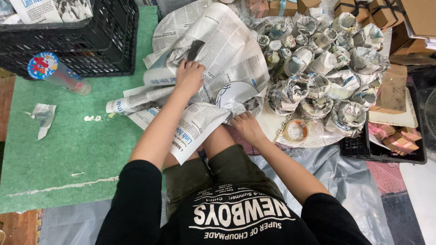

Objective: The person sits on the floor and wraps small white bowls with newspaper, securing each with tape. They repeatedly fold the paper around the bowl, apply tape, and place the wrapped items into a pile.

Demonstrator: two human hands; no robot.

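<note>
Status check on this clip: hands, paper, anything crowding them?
Left hand pressing newspaper sheet. Right hand gripping its lower edge. Wrapped bundles and tape roll close right.

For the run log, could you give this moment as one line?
left hand: pressing newspaper sheet | right hand: gripping its edge | wrapped bundles: right

A heap of small bundles wrapped in crumpled grey newsprint [318,68] fills the floor ahead and to the right, packed tight against one another. Behind them, along the top edge, stand small brown cardboard boxes tied with dark ribbon [363,9], and a few pink-and-brown little boxes [399,138] sit by the black plastic tray at the right. Over on the left, a clear plastic tube with a round blue-and-red cartoon label on its cap [43,66] leans against the black crate.
</note>
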